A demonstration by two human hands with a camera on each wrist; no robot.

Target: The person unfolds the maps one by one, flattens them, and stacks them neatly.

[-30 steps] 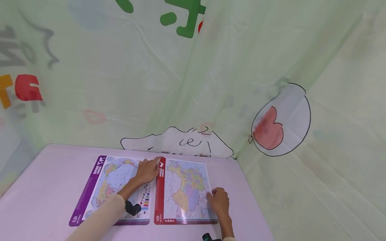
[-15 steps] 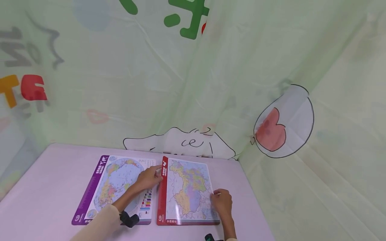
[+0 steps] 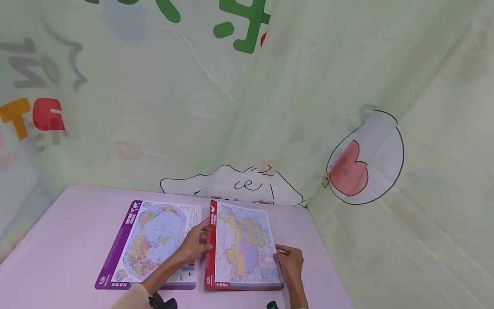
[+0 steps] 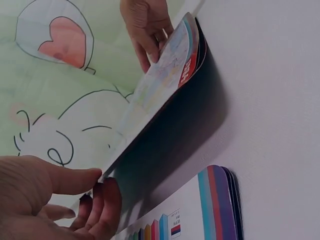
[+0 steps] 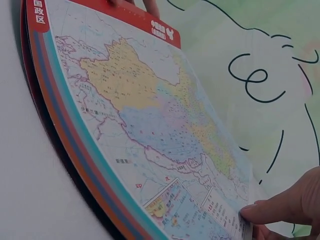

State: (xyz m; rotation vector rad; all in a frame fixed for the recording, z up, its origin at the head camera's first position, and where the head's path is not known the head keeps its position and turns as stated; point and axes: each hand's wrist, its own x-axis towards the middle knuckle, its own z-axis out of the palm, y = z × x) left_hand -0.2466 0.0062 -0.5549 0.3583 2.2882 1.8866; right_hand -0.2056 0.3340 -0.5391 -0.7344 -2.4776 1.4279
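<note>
A map board of China [image 3: 243, 244] with a red strip down its left side lies in front of me, its near edge showing several coloured layers. My left hand [image 3: 194, 242] pinches the red side between thumb and fingers. In the left wrist view that board is tilted, and a dark shadow falls beneath it. My right hand [image 3: 291, 259] grips the opposite side; the right wrist view has its thumb [image 5: 267, 212] over the map's margin and its fingers mostly hidden below. A world map board [image 3: 154, 240] with a purple strip lies flat to the left, partly under my left forearm.
Both boards are on a pale pink table [image 3: 73, 244]. Behind it and along the right hangs a light green curtain [image 3: 173, 107] printed with letters and a heart balloon [image 3: 364, 161]. A black wrist device [image 3: 164, 301] sits at my left cuff.
My left hand has slid down from the top of the red strip to its middle and now pinches the side. My right hand has closed on the right edge. The view has shifted slightly.
</note>
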